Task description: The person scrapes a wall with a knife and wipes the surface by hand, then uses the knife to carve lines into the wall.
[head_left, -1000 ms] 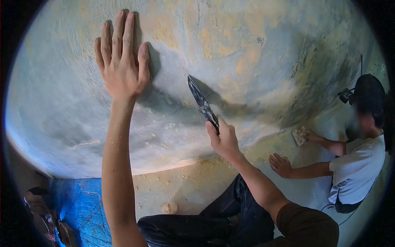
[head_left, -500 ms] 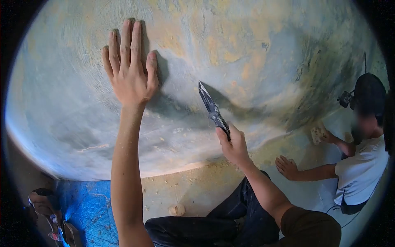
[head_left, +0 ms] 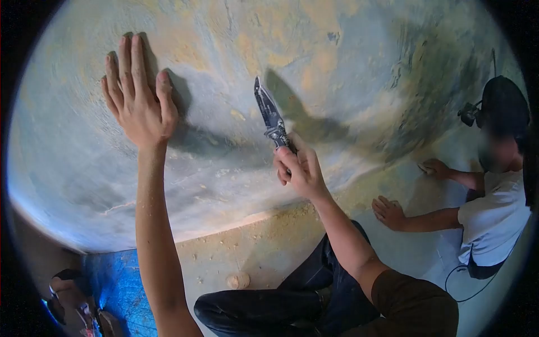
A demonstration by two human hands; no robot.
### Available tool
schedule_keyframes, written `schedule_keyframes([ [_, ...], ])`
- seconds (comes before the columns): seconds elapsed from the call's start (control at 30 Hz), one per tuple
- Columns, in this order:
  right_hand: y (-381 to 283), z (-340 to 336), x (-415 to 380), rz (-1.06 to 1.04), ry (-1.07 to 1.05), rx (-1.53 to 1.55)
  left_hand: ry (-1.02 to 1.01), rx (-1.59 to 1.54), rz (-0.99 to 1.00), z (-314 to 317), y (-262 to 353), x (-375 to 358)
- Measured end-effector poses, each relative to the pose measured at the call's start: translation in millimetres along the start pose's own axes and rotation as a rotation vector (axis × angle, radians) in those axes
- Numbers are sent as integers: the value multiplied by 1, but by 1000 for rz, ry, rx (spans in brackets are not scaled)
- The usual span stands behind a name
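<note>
Two hands | left (head_left: 138, 106) flat, open on mottled wall (head_left: 348, 62) | right (head_left: 297, 168) gripping knife (head_left: 270, 118) | dusty floor (head_left: 264, 253)

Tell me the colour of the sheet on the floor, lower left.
Bright blue sheet, seen in the head view.

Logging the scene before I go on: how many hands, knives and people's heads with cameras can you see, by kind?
Hands: 4 (wearer's left hand flat on the wall, right hand; co-worker's two hands)
Knives: 1 (knife, in the right hand)
Co-workers with a head camera: 1
Total: 6
</note>
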State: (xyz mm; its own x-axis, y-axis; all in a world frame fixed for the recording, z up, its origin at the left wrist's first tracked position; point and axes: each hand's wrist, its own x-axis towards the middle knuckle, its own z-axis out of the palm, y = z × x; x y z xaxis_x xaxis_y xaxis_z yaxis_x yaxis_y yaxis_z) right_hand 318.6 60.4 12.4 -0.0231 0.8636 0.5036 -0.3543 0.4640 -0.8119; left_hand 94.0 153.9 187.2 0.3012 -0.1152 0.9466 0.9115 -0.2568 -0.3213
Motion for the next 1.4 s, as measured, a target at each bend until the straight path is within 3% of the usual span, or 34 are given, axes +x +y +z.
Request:
schedule_keyframes([
  [0.2, 27, -16, -11, -2, 71, -136, 91, -23, 54, 6, 2, 0],
  [0.6, 46, -14, -14, -118, 119, -442, -68, 35, -20, -9, 11, -43],
  [1.0, 42, -10, -16, -91, 124, -547, -136, 65, -81, -15, 13, -75],
  [1.1, 47, -1, -9, -212, 136, -618, -138, 73, -74, -16, 12, -73],
  [1.3, 48, 4, -6, -226, 139, -631, -133, 63, -63, -15, 13, -74],
  [1.4, 40, 3, -16, -135, 122, -642, -135, 62, -65, -15, 11, -73],
])
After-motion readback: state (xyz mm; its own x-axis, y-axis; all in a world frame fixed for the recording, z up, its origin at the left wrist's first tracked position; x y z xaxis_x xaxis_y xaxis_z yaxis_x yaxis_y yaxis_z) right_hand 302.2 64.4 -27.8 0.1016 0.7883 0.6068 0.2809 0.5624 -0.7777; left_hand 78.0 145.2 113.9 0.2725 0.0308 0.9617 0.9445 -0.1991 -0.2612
